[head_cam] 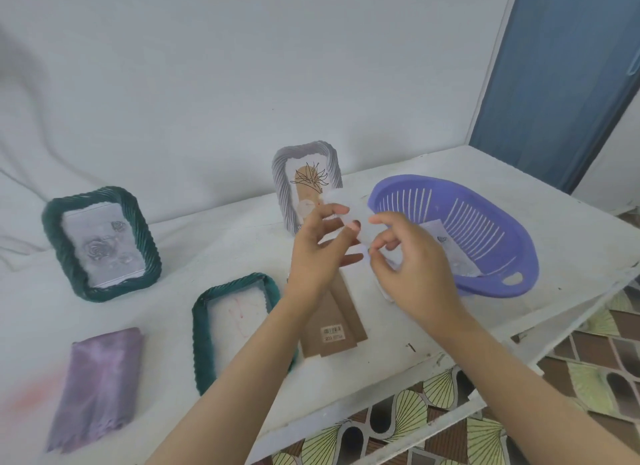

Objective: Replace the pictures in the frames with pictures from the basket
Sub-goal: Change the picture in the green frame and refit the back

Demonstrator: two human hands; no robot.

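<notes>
Pale sheet (358,218) is held up over the table (398,329) btwn both hands, too blurred to tell if it's a pic or a clear pane. L hand (320,246) pinches its left edge w/ thumb and fingertips, other fingers spread behind it; R hand (414,256) pinches the right edge, fingers curled. Just right of the hands is the purple basket (485,236), slotted, w/ one pic (450,253) lying inside. Right behind the hands the grey frame (306,184) stands upright, showing a plant drawing, lower part hidden by L hand. Below the hands a brown backing board (332,329) lies flat w/ a barcode label, partly under L forearm. Beside it on the left, a green frame (235,322) lies flat on the table, faint pink pic in it. Further left, a 2nd green frame (100,242) stands leaning back w/ a rose pic. Near the left front edge is a folded purple cloth (97,385). Blue door (561,83) at far right, patterned floor (398,419) below the table.
</notes>
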